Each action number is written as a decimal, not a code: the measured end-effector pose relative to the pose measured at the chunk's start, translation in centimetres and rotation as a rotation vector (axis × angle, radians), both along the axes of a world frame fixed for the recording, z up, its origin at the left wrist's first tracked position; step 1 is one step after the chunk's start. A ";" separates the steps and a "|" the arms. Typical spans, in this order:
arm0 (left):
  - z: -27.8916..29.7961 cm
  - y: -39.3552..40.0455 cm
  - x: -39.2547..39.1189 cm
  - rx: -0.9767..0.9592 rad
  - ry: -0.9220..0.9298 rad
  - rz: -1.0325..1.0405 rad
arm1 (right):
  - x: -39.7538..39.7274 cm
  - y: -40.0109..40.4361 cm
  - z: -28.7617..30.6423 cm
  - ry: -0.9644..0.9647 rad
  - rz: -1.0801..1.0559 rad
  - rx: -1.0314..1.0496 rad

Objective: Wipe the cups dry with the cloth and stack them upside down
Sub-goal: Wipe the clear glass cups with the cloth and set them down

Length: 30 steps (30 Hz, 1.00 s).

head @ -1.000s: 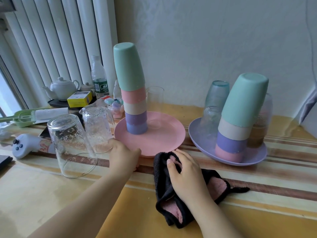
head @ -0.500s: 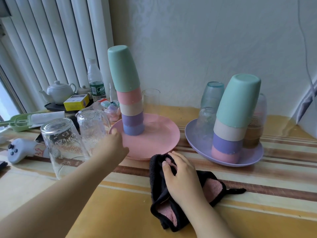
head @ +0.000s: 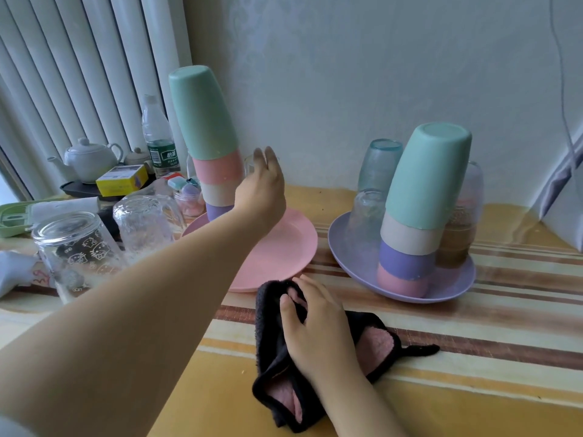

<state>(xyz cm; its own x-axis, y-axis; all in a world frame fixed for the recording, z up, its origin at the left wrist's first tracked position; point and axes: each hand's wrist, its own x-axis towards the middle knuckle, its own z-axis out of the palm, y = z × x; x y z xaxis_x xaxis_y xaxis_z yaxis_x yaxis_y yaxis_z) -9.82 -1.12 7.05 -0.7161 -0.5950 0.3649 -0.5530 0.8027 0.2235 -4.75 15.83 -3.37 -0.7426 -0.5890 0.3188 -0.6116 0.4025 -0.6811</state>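
On the pink plate [head: 284, 247] stands an upside-down stack of plastic cups with a mint cup [head: 202, 111] on top. My left hand [head: 262, 190] reaches over this plate, fingers straight, at a clear glass [head: 250, 165] behind the stack, which it mostly hides. My right hand [head: 315, 323] lies on the black and pink cloth [head: 375, 345] at the table's front, fingers curled into a fold. A second cup stack [head: 426, 184] leans on the purple plate [head: 457, 287] among upturned glasses [head: 378, 165]. Two upturned glasses, one with cartoon print [head: 75, 250] and one textured [head: 145, 219], stand at the left.
A white teapot [head: 88, 157], a water bottle [head: 157, 137], a yellow box [head: 121, 179], a small jar [head: 189, 205] and a green tray [head: 12, 216] crowd the back left. A white controller [head: 12, 272] lies at the left edge. The wall is close behind the plates.
My left hand has left the textured glass and moved up and to the right, over the pink plate, to the clear glass behind the stack. My right hand stays on the cloth.
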 end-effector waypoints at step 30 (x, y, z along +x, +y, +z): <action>-0.1 1.4 3.0 0.364 0.421 0.027 | 0.7 0.3 1.2 -0.048 0.008 0.042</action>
<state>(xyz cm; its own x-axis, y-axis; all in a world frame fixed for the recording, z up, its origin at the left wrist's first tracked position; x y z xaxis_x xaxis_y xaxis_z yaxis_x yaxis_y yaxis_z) -6.83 0.26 6.95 -0.5355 -0.7524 0.3834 -0.3757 0.6189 0.6898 -4.07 16.12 -2.22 -0.7514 -0.6073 0.2580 -0.5823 0.4263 -0.6923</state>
